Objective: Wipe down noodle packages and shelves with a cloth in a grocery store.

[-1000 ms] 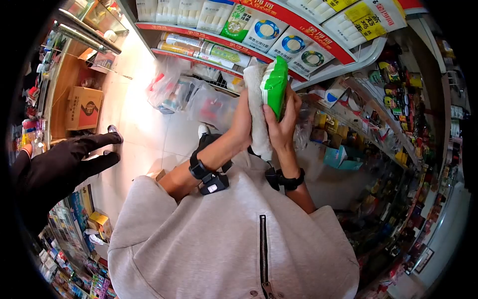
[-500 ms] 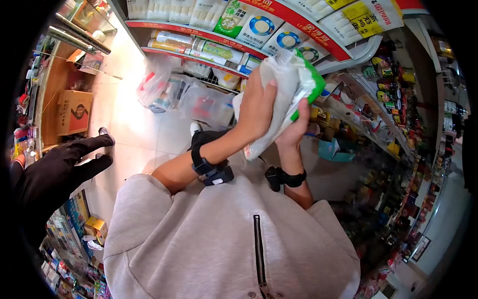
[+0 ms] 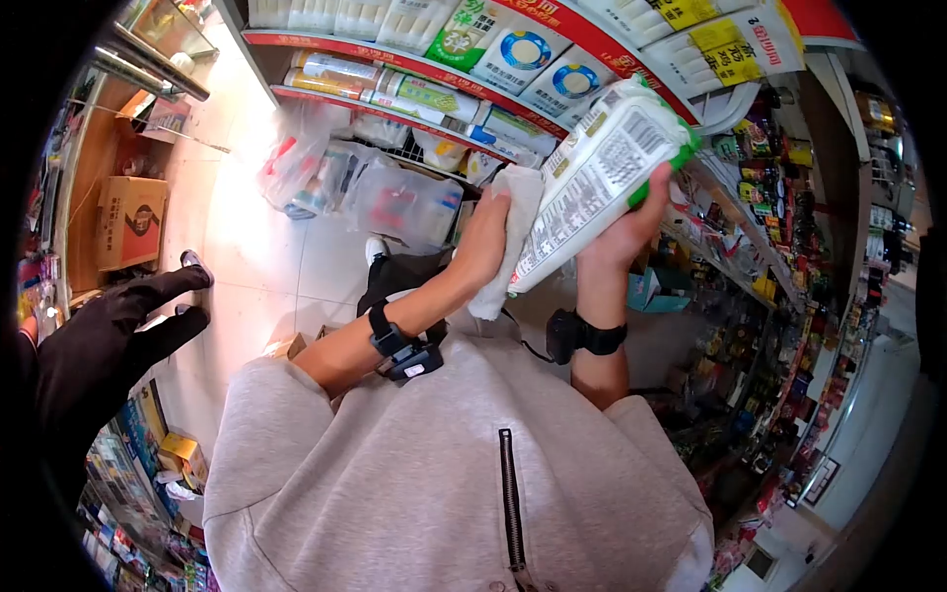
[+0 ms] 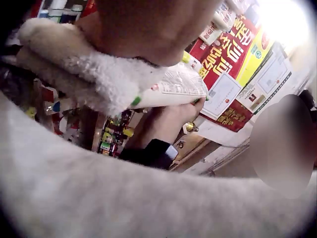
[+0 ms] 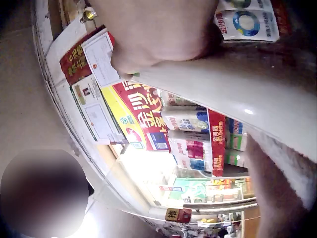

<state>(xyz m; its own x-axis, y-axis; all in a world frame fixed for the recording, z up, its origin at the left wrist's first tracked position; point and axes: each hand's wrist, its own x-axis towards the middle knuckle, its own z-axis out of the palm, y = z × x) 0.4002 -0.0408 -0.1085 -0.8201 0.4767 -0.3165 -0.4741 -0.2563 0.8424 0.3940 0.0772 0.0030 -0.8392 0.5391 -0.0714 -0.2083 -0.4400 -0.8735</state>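
In the head view my left hand grips a folded white fluffy cloth against the lower left edge of a white-and-green noodle pack. My right hand holds that pack from its right side, tilted, with printed text and codes facing up. In the left wrist view the cloth bunches beneath my left hand, and the pack lies beyond it. The right wrist view shows my right hand over the pack, its fingertips partly hidden.
Shelves of noodle packs with a red edge strip stand in front. Clear plastic bags lie on the floor below. Another person's dark-trousered legs are at left, and crowded shelves run along the right.
The pack has swung from upright to a rightward tilt, its printed face now upward. My left hand first moved up across it with the cloth, then down to its lower left edge.
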